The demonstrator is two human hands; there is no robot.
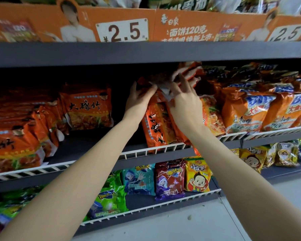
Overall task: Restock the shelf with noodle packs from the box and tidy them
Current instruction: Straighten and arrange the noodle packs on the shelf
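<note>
Both my arms reach into the middle shelf (156,150). My left hand (137,100) grips the top left corner of an orange noodle pack (149,82) lying on a stack. My right hand (184,100) presses on the same stack, fingers spread over the pack tops. Beneath my hands an orange pack with black lettering (156,126) stands upright against the white wire rail. More orange packs (89,108) stand to the left, with a gap of bare shelf between. The box is out of view.
The grey shelf above (146,51) hangs low over my hands, topped by an orange 2.5 price sign (123,31). Orange-and-blue packs (247,110) crowd the right. Small snack packs (169,180) fill the lower shelf. Grey floor lies bottom right.
</note>
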